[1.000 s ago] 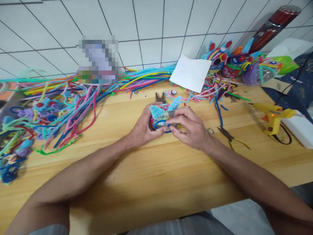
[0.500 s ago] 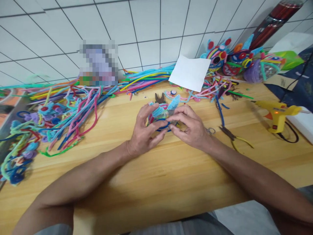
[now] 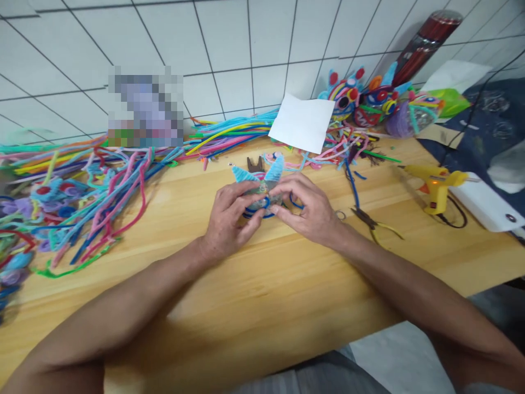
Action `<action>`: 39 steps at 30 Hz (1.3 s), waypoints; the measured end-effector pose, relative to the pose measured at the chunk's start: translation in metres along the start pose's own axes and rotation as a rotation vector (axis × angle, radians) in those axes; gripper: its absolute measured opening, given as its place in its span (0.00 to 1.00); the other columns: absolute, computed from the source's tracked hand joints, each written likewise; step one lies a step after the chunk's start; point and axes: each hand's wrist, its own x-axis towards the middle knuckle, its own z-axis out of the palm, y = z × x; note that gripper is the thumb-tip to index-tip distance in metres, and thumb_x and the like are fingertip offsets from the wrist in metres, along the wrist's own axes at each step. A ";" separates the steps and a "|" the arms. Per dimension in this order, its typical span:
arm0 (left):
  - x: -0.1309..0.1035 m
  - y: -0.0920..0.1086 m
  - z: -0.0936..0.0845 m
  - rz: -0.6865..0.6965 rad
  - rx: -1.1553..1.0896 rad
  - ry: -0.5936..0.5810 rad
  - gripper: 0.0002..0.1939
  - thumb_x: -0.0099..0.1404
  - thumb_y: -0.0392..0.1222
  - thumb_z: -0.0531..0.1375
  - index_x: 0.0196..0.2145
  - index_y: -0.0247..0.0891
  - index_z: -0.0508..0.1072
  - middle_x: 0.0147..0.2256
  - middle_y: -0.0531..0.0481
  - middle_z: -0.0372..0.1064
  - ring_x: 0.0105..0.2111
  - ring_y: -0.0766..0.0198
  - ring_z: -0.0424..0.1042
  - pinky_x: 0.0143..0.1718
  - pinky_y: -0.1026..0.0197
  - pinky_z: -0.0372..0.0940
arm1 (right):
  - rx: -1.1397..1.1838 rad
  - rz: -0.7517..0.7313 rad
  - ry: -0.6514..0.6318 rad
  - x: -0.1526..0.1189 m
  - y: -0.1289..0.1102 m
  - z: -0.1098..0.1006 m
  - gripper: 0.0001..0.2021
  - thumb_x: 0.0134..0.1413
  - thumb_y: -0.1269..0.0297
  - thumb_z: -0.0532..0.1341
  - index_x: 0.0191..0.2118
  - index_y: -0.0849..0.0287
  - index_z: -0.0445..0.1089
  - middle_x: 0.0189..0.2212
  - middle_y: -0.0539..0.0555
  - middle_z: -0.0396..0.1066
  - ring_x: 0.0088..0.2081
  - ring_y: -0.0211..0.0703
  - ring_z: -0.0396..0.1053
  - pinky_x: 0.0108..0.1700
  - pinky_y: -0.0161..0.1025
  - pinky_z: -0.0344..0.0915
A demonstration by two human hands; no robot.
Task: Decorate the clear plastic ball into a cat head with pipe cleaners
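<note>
Between my hands at the middle of the table is a clear plastic craft figure (image 3: pixel 263 187) with two light-blue fuzzy ears and pink strands on top. A dark blue pipe cleaner (image 3: pixel 296 201) runs along its near side, with a loop showing past my right fingers. My left hand (image 3: pixel 232 219) is closed around the figure's left side, thumb and fingertips at the blue strand. With thumb and fingers bent together, my right hand (image 3: pixel 307 210) pinches the blue pipe cleaner against the figure's near side. My fingers partly hide the lower part of the figure.
Dark-jawed pliers (image 3: pixel 254 164) lie just behind the figure. Yellow-handled pliers (image 3: pixel 375 224) and a yellow glue gun (image 3: pixel 437 186) rest to the right. Loose pipe cleaners (image 3: pixel 131 186) spread along the left and back. Finished figures (image 3: pixel 344 98) and white paper (image 3: pixel 301 123) sit near the wall.
The view has shifted to the right. The figure has turned so both blue ears show upright. A loop of blue pipe cleaner now shows beside my right fingers.
</note>
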 end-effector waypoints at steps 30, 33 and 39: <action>0.004 -0.003 0.004 0.046 -0.137 -0.004 0.14 0.72 0.36 0.64 0.53 0.45 0.71 0.58 0.41 0.80 0.59 0.51 0.80 0.59 0.43 0.73 | -0.045 0.193 -0.129 -0.018 -0.021 -0.024 0.02 0.68 0.66 0.64 0.43 0.51 0.74 0.29 0.46 0.79 0.28 0.38 0.74 0.31 0.34 0.68; 0.004 -0.003 0.004 0.066 -0.155 0.009 0.15 0.71 0.35 0.64 0.54 0.45 0.71 0.58 0.41 0.80 0.59 0.52 0.80 0.60 0.43 0.73 | -0.029 0.154 -0.103 -0.019 -0.013 -0.013 0.03 0.69 0.67 0.64 0.43 0.51 0.75 0.30 0.46 0.81 0.28 0.38 0.76 0.32 0.34 0.69; 0.004 -0.003 0.002 0.032 -0.154 -0.042 0.14 0.72 0.36 0.64 0.52 0.45 0.71 0.59 0.42 0.80 0.60 0.51 0.79 0.61 0.43 0.72 | -0.015 0.139 -0.075 -0.020 -0.006 -0.008 0.03 0.69 0.67 0.65 0.42 0.52 0.75 0.29 0.46 0.81 0.27 0.37 0.75 0.31 0.34 0.67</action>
